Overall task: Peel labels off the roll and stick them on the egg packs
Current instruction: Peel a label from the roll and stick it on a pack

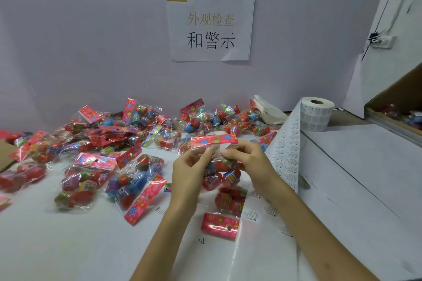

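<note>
Both my hands hold one egg pack (215,141) above the white table, a clear bag of red and blue toy eggs with a pink flowered header card. My left hand (190,166) pinches the clear bag just below the card on the left. My right hand (245,159) pinches it on the right. The label roll (316,116) stands at the back right. Its strip of white labels (285,150) runs down past my right wrist to a backing sheet (258,219) near me. I cannot tell whether a label is on the held pack.
Several egg packs lie piled across the left and back of the table (68,246). Another pack (225,212) lies just under my hands. A raised white surface (365,166) fills the right side, with a cardboard box (397,107) behind it. A paper sign (210,27) hangs on the wall.
</note>
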A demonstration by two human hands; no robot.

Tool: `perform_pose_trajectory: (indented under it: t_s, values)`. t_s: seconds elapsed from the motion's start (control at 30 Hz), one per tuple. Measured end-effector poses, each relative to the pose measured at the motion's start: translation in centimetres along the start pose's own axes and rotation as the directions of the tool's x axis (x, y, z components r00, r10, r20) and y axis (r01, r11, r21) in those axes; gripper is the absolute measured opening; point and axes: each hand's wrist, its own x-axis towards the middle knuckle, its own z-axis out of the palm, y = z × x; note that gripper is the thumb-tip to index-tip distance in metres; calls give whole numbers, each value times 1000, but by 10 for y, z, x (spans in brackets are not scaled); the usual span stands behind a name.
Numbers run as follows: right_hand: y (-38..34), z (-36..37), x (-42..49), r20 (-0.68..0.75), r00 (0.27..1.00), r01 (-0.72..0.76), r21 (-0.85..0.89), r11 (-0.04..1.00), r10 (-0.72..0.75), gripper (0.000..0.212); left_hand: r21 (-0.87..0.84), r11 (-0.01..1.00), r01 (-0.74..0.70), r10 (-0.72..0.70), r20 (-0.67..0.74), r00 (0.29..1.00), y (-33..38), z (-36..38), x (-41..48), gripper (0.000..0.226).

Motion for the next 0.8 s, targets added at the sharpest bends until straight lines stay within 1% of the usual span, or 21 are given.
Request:
perform_pose_trajectory:
  t_s: [0.17, 0.3, 0.43, 0.5, 0.57, 0.63, 0.7, 0.73, 0.8]
  values:
    - [-2, -2, 0, -9, 1000, -17, -55, 998, 17, 13, 40, 999, -17, 18, -6, 1000, 0, -1, 0, 6]
    - [-2, -4, 0, -12, 999, 31, -66, 997, -32, 6, 57, 998, -27, 27, -10, 1000, 1, 1, 0, 7]
    - [1, -5, 0, -34, 997, 73, -64, 995, -75, 15, 52, 999, 8, -9, 17, 1000, -1, 0, 3, 5]
    - [2, -5, 1, -45, 994, 94, -75, 993, -98, 12, 60, 998, 9, -11, 38, 999, -2, -1, 4, 4]
    - [2, -4, 0, -46, 992, 112, -74, 991, -115, 10, 56, 998, -20, 18, 38, 999, -4, -2, 4, 5]
    - [1, -3, -1, -25, 996, 87, -31, 996, -88, 8, 44, 998, -49, 48, 19, 999, -3, -4, 5, 10]
    - [0, -2, -1, 36, 999, 12, 7, 1000, -12, 28, 34, 997, -67, 67, -11, 998, -4, -5, 6, 10]
    - [0, -2, -1, 71, 997, -20, 10, 1000, 19, 33, 28, 997, -69, 70, -23, 997, -3, -6, 7, 11]
    - [-1, -3, -2, 114, 993, -33, -8, 999, 34, 30, 16, 998, -68, 68, -31, 997, -3, -6, 7, 12]
